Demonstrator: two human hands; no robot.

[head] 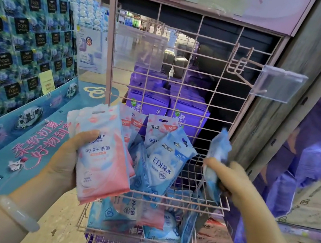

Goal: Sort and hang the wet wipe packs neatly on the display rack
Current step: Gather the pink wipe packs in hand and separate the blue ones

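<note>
Bright shop light, blurred, warped edges

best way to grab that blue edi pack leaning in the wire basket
Pinch the blue EDI pack by its top header, beside the hang hole, coming from above. It leans upright with that end free, while its lower half is wedged among other packs in the wire basket.

The display rack (185, 66) is pale pink wire. The pack in the left hand (64, 160) fades from light blue and white at the top to salmon pink below. A pack (166, 162) in the wire basket (190, 192) is sky blue with white cloud shapes. The right hand (228, 178) holds a blue and white pack (217, 152). The bracelet (16, 214) is milky white. Boxes (186, 111) behind the rack are violet.
</note>
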